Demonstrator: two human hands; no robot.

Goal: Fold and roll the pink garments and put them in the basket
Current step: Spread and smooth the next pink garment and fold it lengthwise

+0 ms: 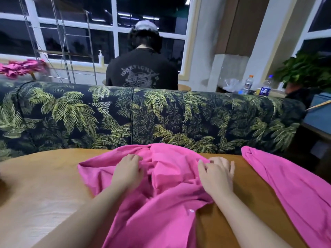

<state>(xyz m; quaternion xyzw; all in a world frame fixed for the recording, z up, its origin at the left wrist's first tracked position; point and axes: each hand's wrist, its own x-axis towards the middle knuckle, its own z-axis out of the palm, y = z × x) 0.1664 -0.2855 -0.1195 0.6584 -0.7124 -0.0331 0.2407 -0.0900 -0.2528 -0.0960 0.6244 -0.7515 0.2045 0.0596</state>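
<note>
A rumpled pink garment [161, 190] lies across the wooden table [44, 185] in front of me, running from the far edge down past the near edge. My left hand [128, 171] rests on its upper left part, fingers curled and pinching a fold. My right hand [215, 174] lies on its upper right part, fingers bent into the cloth. A second pink garment [293, 190] is spread on the table's right side, apart from the first. No basket is in view.
Behind the table stands a sofa back [143, 115] with a palm-leaf print. A person in a black shirt [143, 72] sits beyond it, facing away. More pink cloth [21, 68] is piled far left. Bottles [258, 86] and a plant [304, 68] stand at the right.
</note>
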